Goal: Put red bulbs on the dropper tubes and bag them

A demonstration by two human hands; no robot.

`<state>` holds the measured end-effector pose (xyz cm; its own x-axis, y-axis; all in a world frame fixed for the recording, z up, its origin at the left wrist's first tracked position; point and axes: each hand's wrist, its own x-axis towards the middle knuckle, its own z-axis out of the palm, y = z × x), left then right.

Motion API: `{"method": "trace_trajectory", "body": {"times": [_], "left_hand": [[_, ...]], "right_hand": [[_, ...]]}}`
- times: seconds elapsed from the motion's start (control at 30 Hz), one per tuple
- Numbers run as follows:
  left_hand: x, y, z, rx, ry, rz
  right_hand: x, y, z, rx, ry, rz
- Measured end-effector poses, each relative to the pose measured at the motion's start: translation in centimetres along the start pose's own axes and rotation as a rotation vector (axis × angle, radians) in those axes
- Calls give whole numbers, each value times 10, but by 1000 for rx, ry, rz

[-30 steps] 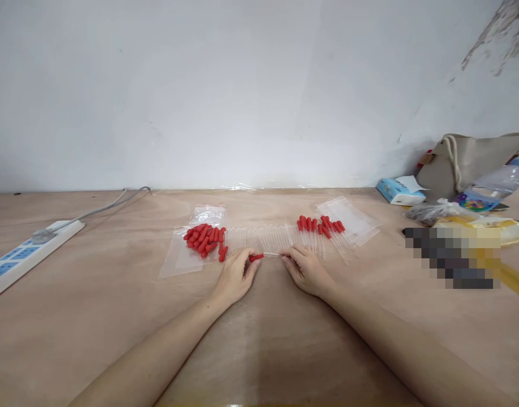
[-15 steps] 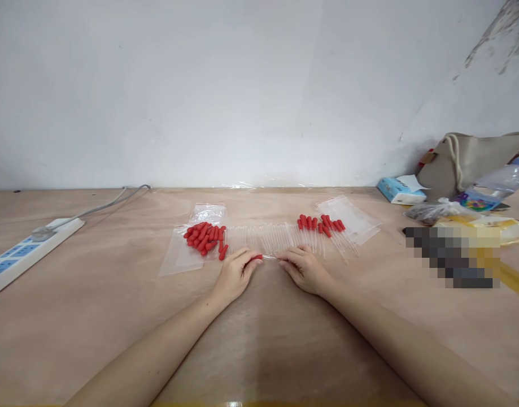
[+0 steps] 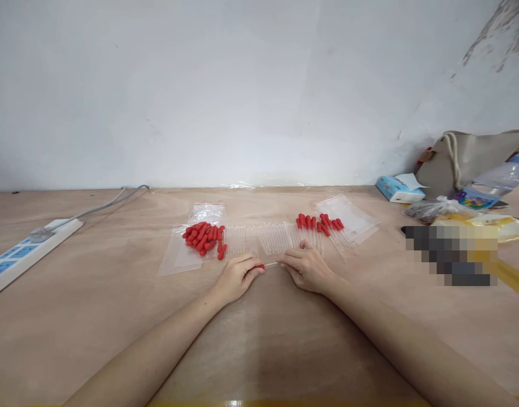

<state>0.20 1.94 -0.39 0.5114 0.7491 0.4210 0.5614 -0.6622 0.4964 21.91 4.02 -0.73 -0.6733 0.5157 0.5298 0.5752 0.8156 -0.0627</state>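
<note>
My left hand (image 3: 237, 276) is closed around a red rubber bulb (image 3: 260, 266), of which only the tip shows. My right hand (image 3: 305, 267) pinches the clear glass tube (image 3: 271, 264) that runs into that bulb. The two hands nearly meet over the wooden table (image 3: 259, 339). Just behind them lies a row of bare clear tubes (image 3: 263, 237). A heap of loose red bulbs (image 3: 203, 237) rests on a clear plastic bag (image 3: 178, 257) to the left. To the right lie several finished droppers with red bulbs (image 3: 321, 223) by another clear bag (image 3: 352, 217).
A white power strip (image 3: 26, 254) with a grey cable lies at the far left. At the right stand a blue tissue box (image 3: 398, 189), a beige cloth bag (image 3: 471, 161), plastic bags and yellow packets (image 3: 492, 223). A white wall rises behind the table.
Both hands have drawn slightly toward me with the bulb and tube. Less of the red bulb shows outside my left fingers than before.
</note>
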Motion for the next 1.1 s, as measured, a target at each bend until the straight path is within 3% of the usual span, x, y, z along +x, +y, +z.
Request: {"method": "trace_trajectory", "body": {"times": [0.63,0.8,0.9,1.0,1.1], "left_hand": [[-1,0,0,48,-24,47],[-1,-3,0,103,-17,35],[-2,-4,-1,158,56,1],[-4,-4,-2,175,131,-49],[-5,-4,-3,181,136,-82]], "right_hand": [[4,-14,11,38,-6,26],[9,-18,1,-39,-75,13],[14,-18,-10,-153,-135,-16],[15,-4,-22,-197,-117,107],[10,27,-36,-145,21,433]]}}
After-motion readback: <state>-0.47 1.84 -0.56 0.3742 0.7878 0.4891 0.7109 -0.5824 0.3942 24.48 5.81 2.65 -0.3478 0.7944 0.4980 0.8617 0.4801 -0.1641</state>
